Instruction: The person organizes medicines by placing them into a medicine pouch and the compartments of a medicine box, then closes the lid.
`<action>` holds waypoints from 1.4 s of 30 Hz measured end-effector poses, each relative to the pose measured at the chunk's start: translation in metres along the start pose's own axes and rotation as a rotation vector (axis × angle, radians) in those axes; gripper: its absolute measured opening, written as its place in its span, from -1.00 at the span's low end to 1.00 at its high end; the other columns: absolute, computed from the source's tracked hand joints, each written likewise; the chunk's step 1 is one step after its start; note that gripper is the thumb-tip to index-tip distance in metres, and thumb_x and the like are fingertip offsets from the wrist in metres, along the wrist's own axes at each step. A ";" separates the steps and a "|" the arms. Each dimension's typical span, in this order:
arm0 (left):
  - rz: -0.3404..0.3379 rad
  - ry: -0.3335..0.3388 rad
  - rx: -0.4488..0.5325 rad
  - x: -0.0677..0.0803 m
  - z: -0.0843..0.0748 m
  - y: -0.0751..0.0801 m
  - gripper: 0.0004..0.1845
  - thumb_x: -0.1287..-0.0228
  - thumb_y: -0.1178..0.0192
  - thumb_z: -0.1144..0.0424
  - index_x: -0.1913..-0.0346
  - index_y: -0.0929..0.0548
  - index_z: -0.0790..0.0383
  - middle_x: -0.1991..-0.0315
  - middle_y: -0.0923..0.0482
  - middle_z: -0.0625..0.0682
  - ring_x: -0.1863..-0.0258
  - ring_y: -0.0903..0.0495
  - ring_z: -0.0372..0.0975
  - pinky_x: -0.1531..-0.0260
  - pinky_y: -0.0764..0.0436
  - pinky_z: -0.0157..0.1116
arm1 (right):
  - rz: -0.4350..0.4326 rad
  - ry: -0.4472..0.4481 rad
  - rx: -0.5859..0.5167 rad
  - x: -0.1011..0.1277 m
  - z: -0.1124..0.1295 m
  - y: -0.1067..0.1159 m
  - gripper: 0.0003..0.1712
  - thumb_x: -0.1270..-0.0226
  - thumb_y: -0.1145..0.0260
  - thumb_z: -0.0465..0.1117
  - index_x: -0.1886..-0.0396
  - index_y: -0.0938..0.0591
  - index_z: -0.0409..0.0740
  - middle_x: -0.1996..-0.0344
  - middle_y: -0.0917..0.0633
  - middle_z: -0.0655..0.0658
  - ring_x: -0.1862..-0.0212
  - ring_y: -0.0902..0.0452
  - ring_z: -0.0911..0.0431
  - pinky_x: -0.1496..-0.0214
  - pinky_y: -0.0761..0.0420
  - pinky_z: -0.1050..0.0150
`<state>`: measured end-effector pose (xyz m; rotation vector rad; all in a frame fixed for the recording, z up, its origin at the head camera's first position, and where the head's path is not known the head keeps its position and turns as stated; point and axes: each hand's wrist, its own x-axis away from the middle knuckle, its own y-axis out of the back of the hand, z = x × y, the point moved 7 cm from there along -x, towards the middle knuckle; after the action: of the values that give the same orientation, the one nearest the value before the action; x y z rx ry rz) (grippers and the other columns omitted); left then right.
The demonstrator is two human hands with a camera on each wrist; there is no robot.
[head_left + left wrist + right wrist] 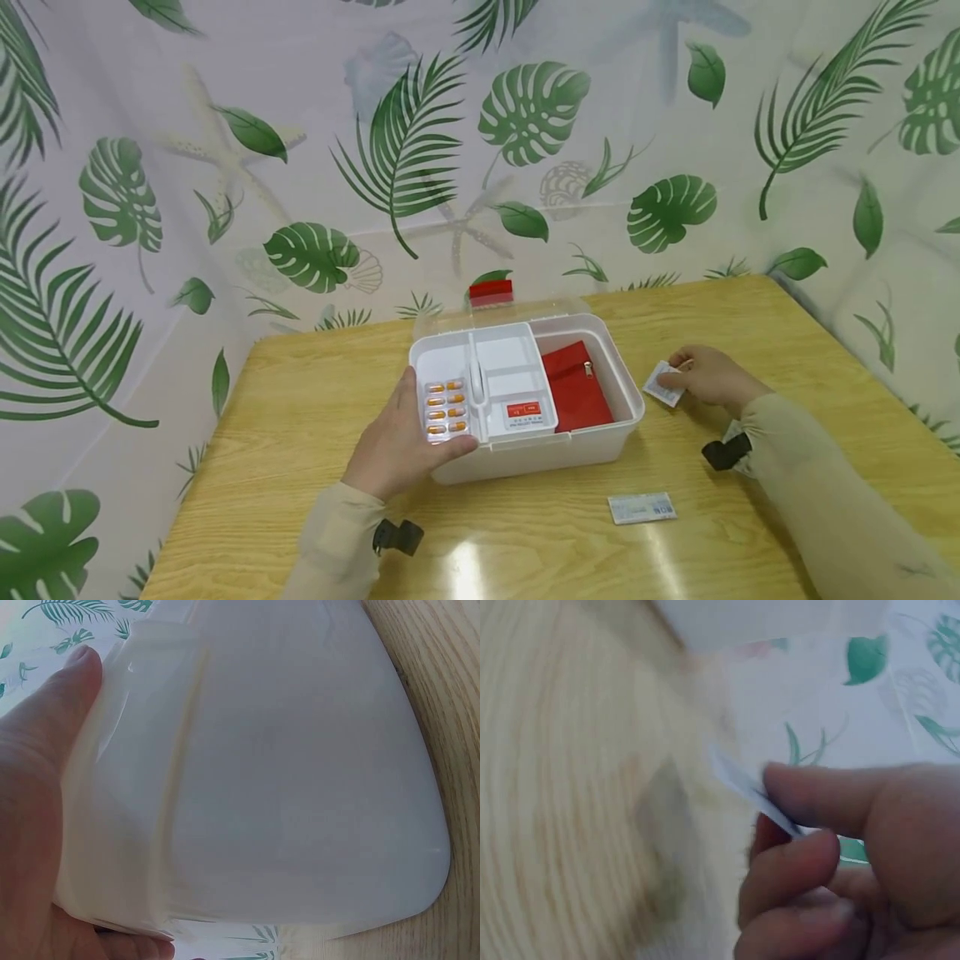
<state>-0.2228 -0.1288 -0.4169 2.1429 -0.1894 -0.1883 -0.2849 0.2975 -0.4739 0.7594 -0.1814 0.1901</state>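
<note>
A white medicine box (525,458) stands on the table with its clear lid tipped back. My left hand (393,442) grips its front left corner, thumb over the rim and fingers round the side; the left wrist view shows the box wall (300,787) close up. To the right of the box, my right hand (708,377) pinches a small flat white packet (663,384) with print on it. In the right wrist view the packet (744,787) appears edge-on between thumb and fingers, over the table.
Inside the box, a white tray (504,350) with a handle holds a blister pack of orange-and-white capsules (447,410) and a red-and-white packet (523,414). A red zip pouch (577,387) lies beside the tray. Another printed white packet (642,507) lies on the table in front.
</note>
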 end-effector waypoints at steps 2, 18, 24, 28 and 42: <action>0.004 0.004 0.005 0.001 0.000 -0.001 0.49 0.38 -0.14 -0.67 -0.53 0.18 0.19 -0.46 -0.09 0.07 -0.14 -0.44 -0.10 -0.01 -0.52 -0.05 | -0.034 -0.018 -0.125 0.002 -0.001 0.002 -0.42 -0.39 -0.22 -0.04 -0.13 -0.36 -0.44 0.26 -0.53 -0.20 0.38 -0.41 0.15 0.43 -0.45 0.28; -0.002 -0.013 -0.001 0.001 -0.001 -0.002 0.47 0.33 -0.19 -0.63 -0.52 0.16 0.23 -0.48 -0.03 0.11 -0.21 -0.39 -0.07 -0.06 -0.50 -0.02 | -0.556 0.296 -1.004 0.035 0.063 0.018 -0.65 -0.25 -0.37 -0.21 0.01 -0.61 -0.27 0.42 -0.57 0.00 0.43 -0.48 0.20 0.40 -0.53 0.45; -0.003 -0.008 -0.005 0.001 -0.001 -0.001 0.47 0.33 -0.19 -0.63 -0.53 0.16 0.23 -0.48 -0.05 0.10 -0.19 -0.41 -0.08 -0.05 -0.50 -0.03 | -0.493 0.547 -1.234 0.045 0.094 0.018 -0.58 -0.32 -0.28 -0.32 -0.10 -0.50 -0.49 0.18 -0.56 -0.16 0.29 -0.56 0.12 0.29 -0.61 0.41; -0.007 -0.017 -0.014 0.001 -0.001 0.001 0.46 0.31 -0.18 -0.62 -0.52 0.16 0.23 -0.48 -0.06 0.10 -0.20 -0.40 -0.08 -0.05 -0.50 -0.04 | -0.592 0.517 -1.183 0.053 0.103 0.020 -0.60 -0.29 -0.23 -0.47 -0.13 -0.48 -0.41 0.26 -0.52 -0.17 0.37 -0.51 0.11 0.35 -0.59 0.43; -0.019 -0.029 -0.022 0.001 -0.002 0.003 0.46 0.31 -0.16 -0.64 -0.52 0.15 0.24 -0.45 -0.12 0.10 -0.13 -0.45 -0.09 0.02 -0.53 -0.07 | -0.421 0.485 -0.496 0.078 0.166 -0.029 -0.45 -0.30 -0.27 -0.39 -0.29 -0.43 -0.17 0.22 -0.61 -0.20 0.27 -0.53 0.09 0.25 -0.59 0.45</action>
<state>-0.2218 -0.1285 -0.4134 2.1219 -0.1826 -0.2317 -0.2182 0.1694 -0.3569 0.2299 0.3814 -0.0755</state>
